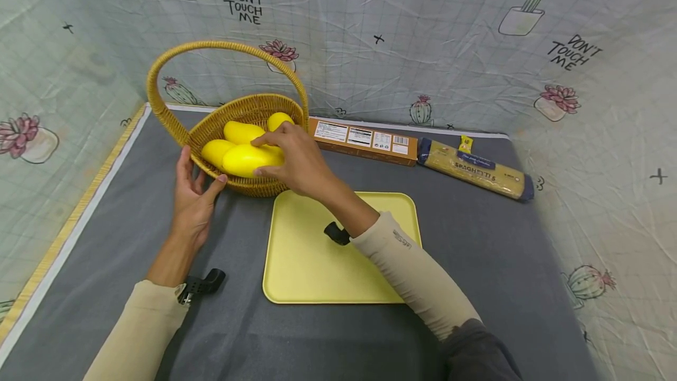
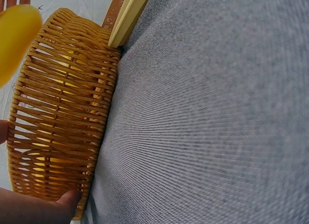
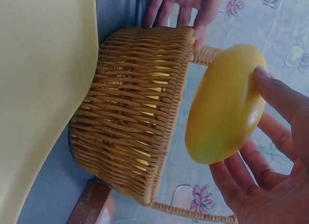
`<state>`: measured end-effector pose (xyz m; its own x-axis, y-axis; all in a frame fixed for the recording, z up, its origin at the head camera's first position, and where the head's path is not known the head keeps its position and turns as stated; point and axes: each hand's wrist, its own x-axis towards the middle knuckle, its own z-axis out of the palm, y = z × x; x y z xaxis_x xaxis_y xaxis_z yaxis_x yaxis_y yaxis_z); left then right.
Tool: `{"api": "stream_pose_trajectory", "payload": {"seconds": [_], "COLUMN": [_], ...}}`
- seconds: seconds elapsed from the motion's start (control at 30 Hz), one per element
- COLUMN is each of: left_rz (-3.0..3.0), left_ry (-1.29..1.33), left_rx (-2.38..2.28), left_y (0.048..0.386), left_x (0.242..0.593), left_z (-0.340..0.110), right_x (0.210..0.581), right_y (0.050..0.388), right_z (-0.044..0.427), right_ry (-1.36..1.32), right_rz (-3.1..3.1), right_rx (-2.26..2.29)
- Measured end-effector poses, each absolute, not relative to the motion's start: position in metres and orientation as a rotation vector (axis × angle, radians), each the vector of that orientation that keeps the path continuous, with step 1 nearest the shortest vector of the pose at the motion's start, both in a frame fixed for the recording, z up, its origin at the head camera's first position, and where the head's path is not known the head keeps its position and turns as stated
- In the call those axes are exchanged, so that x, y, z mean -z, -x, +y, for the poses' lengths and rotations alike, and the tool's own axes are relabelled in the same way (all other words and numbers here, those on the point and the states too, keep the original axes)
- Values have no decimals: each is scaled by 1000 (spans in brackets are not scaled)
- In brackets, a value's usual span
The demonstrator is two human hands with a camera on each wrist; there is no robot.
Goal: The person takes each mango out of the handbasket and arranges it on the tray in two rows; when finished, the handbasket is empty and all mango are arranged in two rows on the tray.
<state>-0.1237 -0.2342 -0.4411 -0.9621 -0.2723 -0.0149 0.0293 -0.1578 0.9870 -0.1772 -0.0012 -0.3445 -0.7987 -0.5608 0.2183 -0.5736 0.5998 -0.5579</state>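
Right hand (image 1: pixel 301 160) holds one smooth yellow fruit (image 1: pixel 252 160) between the thumb and the fingers, above the rim of the wicker basket (image 1: pixel 259 188), left of centre in the head view. Left hand (image 1: pixel 193 210) has its fingers spread and touches the basket at its left end. Three other yellow fruits (image 1: pixel 241 132) lie inside the basket. Just beside it, a pale yellow tray (image 1: pixel 312 269) occupies the lower middle of the frame. At the right of the frame, a spaghetti pack (image 1: pixel 471 168) lies beside a long brown box (image 1: pixel 365 141).
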Motion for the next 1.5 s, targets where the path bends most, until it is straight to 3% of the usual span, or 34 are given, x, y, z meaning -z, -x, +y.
{"api": "stream_pose_trajectory", "payload": {"seconds": [0.67,1.5], "left_rz": [-1855,-1890], "left_ry": [-286,-283], "left_rx": [2250,2231], "left_y": [124,123], "left_x": [442,443], "left_z": [-234,-234], "right_x": [336,367], "right_y": [149,127], "right_z": [34,78], "right_ry": [-963,-834], "right_rz": [-2704,-2818], "right_rx": [-1048,-1050]}}
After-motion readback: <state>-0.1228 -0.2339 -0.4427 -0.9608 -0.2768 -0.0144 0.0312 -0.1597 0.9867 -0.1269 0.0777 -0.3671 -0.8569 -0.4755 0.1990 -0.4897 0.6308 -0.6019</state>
